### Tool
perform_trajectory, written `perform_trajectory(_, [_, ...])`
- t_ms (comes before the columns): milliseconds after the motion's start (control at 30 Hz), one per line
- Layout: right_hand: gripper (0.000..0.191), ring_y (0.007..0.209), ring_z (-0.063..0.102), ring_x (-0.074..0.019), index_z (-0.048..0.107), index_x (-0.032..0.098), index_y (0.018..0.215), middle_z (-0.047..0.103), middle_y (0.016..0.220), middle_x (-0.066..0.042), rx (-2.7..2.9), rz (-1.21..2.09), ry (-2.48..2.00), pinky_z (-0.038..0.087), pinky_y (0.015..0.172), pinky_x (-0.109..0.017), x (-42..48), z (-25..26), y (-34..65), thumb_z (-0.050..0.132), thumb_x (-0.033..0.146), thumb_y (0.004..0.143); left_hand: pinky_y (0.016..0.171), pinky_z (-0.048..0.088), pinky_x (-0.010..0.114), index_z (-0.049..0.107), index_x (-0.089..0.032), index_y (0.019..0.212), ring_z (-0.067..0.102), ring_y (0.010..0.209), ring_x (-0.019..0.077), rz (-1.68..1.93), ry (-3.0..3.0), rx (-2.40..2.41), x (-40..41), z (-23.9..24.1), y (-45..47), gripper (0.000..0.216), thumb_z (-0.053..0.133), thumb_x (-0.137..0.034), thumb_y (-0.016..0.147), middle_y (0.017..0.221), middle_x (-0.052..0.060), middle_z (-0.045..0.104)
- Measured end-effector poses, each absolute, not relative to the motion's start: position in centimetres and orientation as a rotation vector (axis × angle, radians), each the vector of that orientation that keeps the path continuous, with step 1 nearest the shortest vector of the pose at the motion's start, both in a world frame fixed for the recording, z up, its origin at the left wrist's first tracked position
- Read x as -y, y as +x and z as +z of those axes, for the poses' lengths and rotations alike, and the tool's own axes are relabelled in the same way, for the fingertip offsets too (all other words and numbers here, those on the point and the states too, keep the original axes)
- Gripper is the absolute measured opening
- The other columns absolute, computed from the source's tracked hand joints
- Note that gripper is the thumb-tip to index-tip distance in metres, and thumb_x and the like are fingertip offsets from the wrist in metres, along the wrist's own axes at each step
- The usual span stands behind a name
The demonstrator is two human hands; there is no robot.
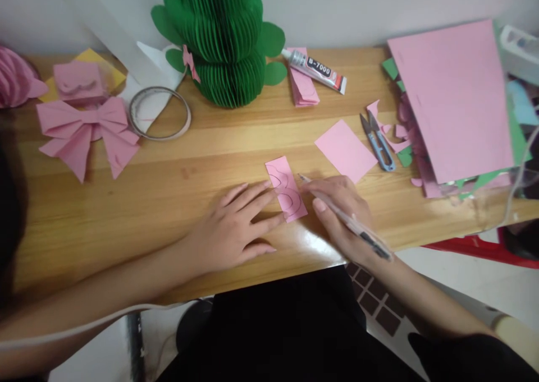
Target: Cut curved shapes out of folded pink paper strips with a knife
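Observation:
My left hand (242, 225) lies flat with fingers spread, its fingertips resting on the left edge of a small pink paper strip (290, 202). Dark curved outlines are drawn on that strip. To the right of it, my right hand (343, 205) is closed round a clear pen (357, 228). The pen's tip points up and left, just beside the strip's right edge; whether it touches the table I cannot tell. A square of pink paper (346, 151) lies just beyond my right hand. Blue-handled thread snips (381, 146) lie to its right.
At the back stands a green honeycomb paper figure (227, 51). A glue tube (315, 70) rests on folded pink paper (304, 90). Left are a tape roll (188, 118) and a pink paper bow (84, 121). Pink sheets (458, 101) cover scraps at right.

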State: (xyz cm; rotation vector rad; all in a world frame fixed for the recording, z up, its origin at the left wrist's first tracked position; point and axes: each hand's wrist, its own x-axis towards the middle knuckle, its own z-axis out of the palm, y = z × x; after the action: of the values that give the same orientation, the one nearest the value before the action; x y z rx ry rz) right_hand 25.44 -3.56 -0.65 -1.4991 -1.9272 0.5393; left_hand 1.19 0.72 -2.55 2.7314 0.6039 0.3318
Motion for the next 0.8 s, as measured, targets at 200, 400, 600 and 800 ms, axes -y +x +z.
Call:
perform_trajectory(200, [0.022,0.091,0.071,-0.0181,0.07,0.021,0.11,0.076,0.1,-0.006,1.809,0.871,-1.349,0.057,0.078,-0.034,3.38,-0.01,25.21,0.053,0.021,0.096,0.11,0.035,0.052,0.062,-0.027,0.133,0.041,0.141,0.0337,0.343,2.723,-0.616,-0.69,-2.61,1.22,0.045,0.045,-0.053,0.101,0.147,0.018,0.051])
perform_trajectory(400, [0.022,0.09,0.073,-0.0186,0.07,0.019,0.11,0.077,0.096,-0.008,1.859,0.835,-1.343,0.059,0.081,-0.035,3.2,-0.31,24.82,0.056,0.017,0.093,0.113,0.031,0.049,0.065,-0.028,0.129,0.04,0.142,0.0312,0.359,2.662,-0.649,-0.75,-2.57,1.28,0.042,0.048,-0.053,0.099,0.151,0.012,0.047])
perform_trajectory(600, [0.023,0.091,0.073,-0.0182,0.071,0.018,0.112,0.078,0.096,-0.008,1.864,0.83,-1.36,0.059,0.082,-0.034,2.91,-0.48,24.51,0.056,0.017,0.093,0.113,0.031,0.049,0.067,-0.028,0.126,0.041,0.141,0.0314,0.371,2.646,-0.654,-0.74,-2.55,1.33,0.04,0.049,-0.051,0.1,0.149,0.015,0.048])
perform_trajectory(800, [0.021,0.085,0.073,-0.0177,0.071,0.018,0.11,0.078,0.094,-0.008,1.882,0.793,-1.307,0.059,0.077,-0.033,2.73,-0.68,24.57,0.059,0.018,0.092,0.112,0.031,0.05,0.067,-0.028,0.126,0.041,0.141,0.0316,0.381,2.645,-0.653,-0.71,-2.52,1.37,0.039,0.049,-0.051,0.1,0.149,0.015,0.048])
